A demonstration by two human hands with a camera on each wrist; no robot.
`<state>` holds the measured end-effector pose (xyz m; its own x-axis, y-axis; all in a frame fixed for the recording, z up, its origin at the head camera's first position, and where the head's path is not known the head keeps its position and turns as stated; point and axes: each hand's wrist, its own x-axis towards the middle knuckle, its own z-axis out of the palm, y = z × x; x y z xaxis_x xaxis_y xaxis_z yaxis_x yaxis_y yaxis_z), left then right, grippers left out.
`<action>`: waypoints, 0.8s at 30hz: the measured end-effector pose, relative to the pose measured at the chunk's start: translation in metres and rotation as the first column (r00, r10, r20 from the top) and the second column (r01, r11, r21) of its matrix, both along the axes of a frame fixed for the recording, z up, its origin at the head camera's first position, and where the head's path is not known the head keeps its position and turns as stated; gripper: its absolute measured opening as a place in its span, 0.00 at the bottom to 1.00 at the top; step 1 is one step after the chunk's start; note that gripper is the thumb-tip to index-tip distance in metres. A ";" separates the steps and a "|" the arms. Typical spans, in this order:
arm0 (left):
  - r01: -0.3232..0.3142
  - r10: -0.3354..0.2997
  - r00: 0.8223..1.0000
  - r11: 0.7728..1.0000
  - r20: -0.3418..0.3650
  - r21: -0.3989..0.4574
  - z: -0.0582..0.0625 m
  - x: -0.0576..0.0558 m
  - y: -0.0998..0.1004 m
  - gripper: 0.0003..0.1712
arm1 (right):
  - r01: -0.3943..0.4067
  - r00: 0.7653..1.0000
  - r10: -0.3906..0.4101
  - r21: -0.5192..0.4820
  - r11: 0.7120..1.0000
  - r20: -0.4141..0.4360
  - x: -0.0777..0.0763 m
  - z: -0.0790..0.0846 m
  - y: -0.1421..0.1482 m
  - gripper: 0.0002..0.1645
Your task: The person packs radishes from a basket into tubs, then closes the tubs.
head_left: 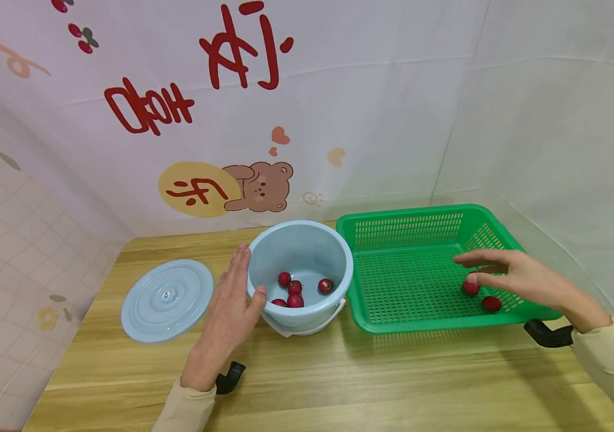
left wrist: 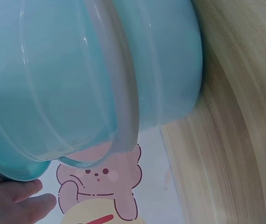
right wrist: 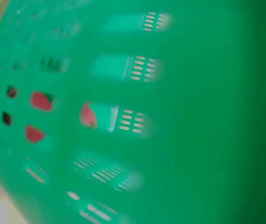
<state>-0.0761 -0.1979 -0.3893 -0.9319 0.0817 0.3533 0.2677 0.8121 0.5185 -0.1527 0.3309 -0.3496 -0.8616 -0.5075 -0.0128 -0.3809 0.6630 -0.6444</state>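
Note:
A light blue bucket (head_left: pixel 307 324) stands mid-table with several small round red fruits (head_left: pixel 295 299) on its bottom. My left hand (head_left: pixel 231 306) is at the bucket's left rim, fingers straight along the outside and the thumb by the rim; its fingertips (left wrist: pixel 37 205) show near the rim in the left wrist view. Over the right part of a green basket (head_left: pixel 393 329) hovers my right hand (head_left: pixel 523 279), fingers loosely bent with a gap to the thumb. Just under it lie a red fruit (head_left: pixel 470 288) and another red fruit (head_left: pixel 491 304); whether the thumb touches the nearer one, I cannot tell.
A light blue lid (head_left: pixel 168 300) lies flat on the wooden table (head_left: pixel 339 384) left of the bucket. The bucket's pale handle (left wrist: pixel 123 79) hangs down its front side. Behind everything rises a white wall covering (head_left: pixel 382 120) with a printed bear.

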 end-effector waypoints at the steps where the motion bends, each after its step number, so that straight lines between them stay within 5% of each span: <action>1: 0.001 -0.001 1.000 1.000 -0.002 0.001 0.000 0.000 0.000 0.44 | -0.003 1.000 0.002 0.014 1.000 0.009 -0.001 -0.002 0.001 0.22; 12: 0.002 -0.002 1.000 1.000 0.007 -0.004 0.001 0.001 0.000 0.44 | 0.015 1.000 -0.014 0.127 0.992 -0.010 -0.001 -0.011 0.011 0.23; 24: 0.003 -0.003 1.000 1.000 0.014 -0.007 0.002 0.002 0.000 0.44 | -0.041 0.992 0.024 0.141 0.989 0.123 -0.006 -0.028 0.018 0.32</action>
